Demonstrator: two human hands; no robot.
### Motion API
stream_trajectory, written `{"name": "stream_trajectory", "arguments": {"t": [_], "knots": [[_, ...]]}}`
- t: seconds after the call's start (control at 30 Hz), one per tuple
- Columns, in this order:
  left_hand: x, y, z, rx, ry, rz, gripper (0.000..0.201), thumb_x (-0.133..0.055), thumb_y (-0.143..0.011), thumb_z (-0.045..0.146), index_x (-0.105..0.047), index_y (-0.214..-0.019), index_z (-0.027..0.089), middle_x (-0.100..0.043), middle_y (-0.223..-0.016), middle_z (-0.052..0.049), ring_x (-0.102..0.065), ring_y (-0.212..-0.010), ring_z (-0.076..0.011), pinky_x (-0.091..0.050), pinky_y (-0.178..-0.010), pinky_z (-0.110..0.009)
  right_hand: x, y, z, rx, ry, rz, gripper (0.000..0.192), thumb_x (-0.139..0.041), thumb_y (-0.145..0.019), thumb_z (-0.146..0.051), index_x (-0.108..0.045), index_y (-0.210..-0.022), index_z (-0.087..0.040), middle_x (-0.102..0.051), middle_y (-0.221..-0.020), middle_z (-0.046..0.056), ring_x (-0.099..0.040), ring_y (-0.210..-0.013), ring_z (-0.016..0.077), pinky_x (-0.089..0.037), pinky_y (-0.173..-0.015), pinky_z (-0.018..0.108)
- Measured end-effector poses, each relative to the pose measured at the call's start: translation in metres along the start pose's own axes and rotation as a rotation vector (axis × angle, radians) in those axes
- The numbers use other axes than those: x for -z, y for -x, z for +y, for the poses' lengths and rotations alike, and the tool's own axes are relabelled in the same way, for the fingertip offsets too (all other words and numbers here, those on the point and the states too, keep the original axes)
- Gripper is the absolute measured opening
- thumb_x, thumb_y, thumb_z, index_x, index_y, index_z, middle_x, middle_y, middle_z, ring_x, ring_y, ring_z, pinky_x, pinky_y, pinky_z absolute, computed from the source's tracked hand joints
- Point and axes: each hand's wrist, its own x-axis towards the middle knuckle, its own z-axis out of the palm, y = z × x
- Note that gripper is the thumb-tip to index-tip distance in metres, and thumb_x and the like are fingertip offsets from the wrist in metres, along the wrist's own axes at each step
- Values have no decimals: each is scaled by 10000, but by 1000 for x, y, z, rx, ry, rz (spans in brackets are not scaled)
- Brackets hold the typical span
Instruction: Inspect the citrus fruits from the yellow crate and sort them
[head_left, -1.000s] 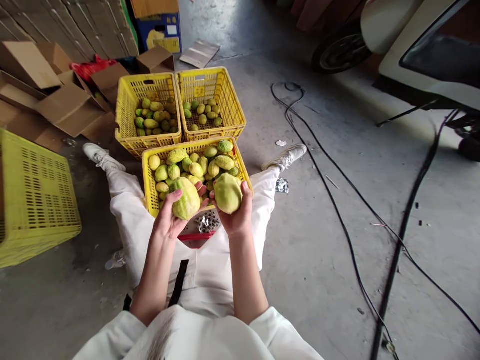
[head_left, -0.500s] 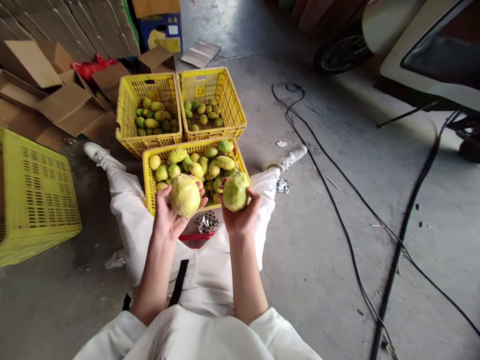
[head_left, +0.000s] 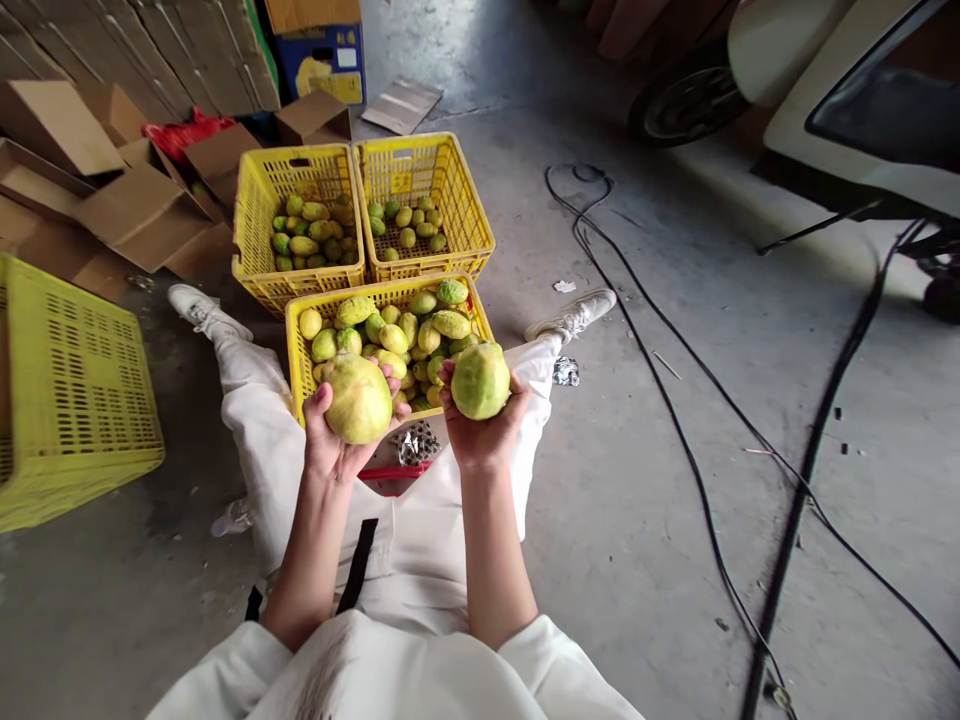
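My left hand (head_left: 330,445) is closed around a large, lumpy yellow-green fruit (head_left: 358,398), its fingers curled behind and under it. A greener, rounder fruit (head_left: 480,381) rests in my right hand (head_left: 484,440), gripped between thumb and fingers. Both fruits are held up apart from each other, over the near edge of a low yellow crate (head_left: 295,372). In that crate lie many similar fruits (head_left: 409,330), oval and yellow to green, some of them ridged. The exact kind of fruit I cannot make out.
Two deeper yellow crates, left (head_left: 259,215) and right (head_left: 469,215), hold more fruit behind the low one. Another yellow crate (head_left: 90,390) stands at far left, near opened cardboard boxes (head_left: 142,215). Black cables (head_left: 675,420) cross the floor at right, by a parked vehicle (head_left: 817,130).
Both fruits have turned in my hands. The left one has shifted slightly left and down; the right one has moved slightly right and up. The crates stay put.
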Motion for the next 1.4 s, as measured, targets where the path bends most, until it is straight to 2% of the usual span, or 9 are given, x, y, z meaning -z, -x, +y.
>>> {"name": "stream_trajectory", "arguments": {"t": [0.13, 0.33, 0.47, 0.6, 0.7, 0.87, 1.03, 1.23, 1.4], "knots": [[0, -2, 0, -10, -19, 86, 531, -785, -761, 565, -687, -1150, 218, -713, -1063, -83, -700, -1060, -275, -612, -879, -374, -1, 4, -2, -8, 51, -62, 376, -497, -881, -565, -729, -928, -272, -798, -870, 21, -686, -619, 183, -627, -615, 343], [-15, 2, 3, 48, -25, 84, 562, -638, -915, 526, -588, -1432, 313, -735, -1193, -85, -702, -1198, -295, -584, -1003, -464, 2, 2, 3, 16, 103, -34, 410, -554, -893, -642, -727, -1011, -290, -795, -950, 26, -746, -738, 224, -636, -648, 378], [-12, 2, 3, 55, -41, 74, 681, -723, -818, 648, -624, -1385, 284, -741, -1119, -100, -681, -1216, -339, -593, -982, -506, 4, 0, 8, 50, 80, -43, 411, -681, -821, -622, -715, -1034, -273, -790, -963, 27, -782, -843, 241, -673, -780, 409], [-4, 2, 2, 40, -63, 31, 615, -846, -710, 591, -704, -1191, 235, -732, -994, -83, -699, -1034, -273, -633, -839, -388, 4, 2, 8, 93, 42, -91, 411, -852, -689, -434, -704, -1044, -291, -788, -979, -21, -793, -931, 220, -654, -929, 372], [-3, 3, 2, 48, -60, 20, 564, -898, -646, 541, -710, -1078, 231, -714, -988, -72, -688, -977, -249, -628, -810, -355, 3, 2, 5, 63, 64, -104, 340, -797, -718, -452, -699, -1004, -297, -787, -916, -27, -792, -921, 231, -660, -896, 389], [-9, 5, 0, 55, -44, 25, 570, -912, -601, 400, -677, -1097, 248, -690, -1090, -74, -632, -1231, -323, -580, -1008, -486, 1, 4, 1, -18, 82, -130, 389, -592, -789, -588, -712, -965, -262, -768, -756, 14, -782, -845, 277, -652, -721, 413], [-11, 2, -1, 43, -8, 67, 612, -842, -689, 455, -659, -1220, 211, -690, -1071, -87, -657, -1155, -292, -602, -969, -438, 1, 5, 3, -1, 153, -147, 342, -691, -750, -551, -676, -972, -291, -758, -880, 2, -711, -683, 202, -629, -674, 376], [-15, 2, 2, 95, -56, 60, 517, -696, -861, 430, -616, -1338, 249, -741, -1149, -124, -695, -1209, -367, -612, -943, -534, 2, 5, 7, 14, 180, -153, 388, -716, -779, -564, -666, -1049, -289, -733, -943, -14, -731, -807, 206, -601, -740, 352], [-12, 1, 1, 123, -18, 71, 639, -684, -813, 696, -665, -1245, 226, -740, -1134, -155, -659, -1259, -437, -599, -946, -591, 2, 7, 4, 1, 175, -200, 390, -724, -773, -562, -690, -1054, -294, -761, -955, -18, -744, -826, 201, -608, -722, 326]]}}
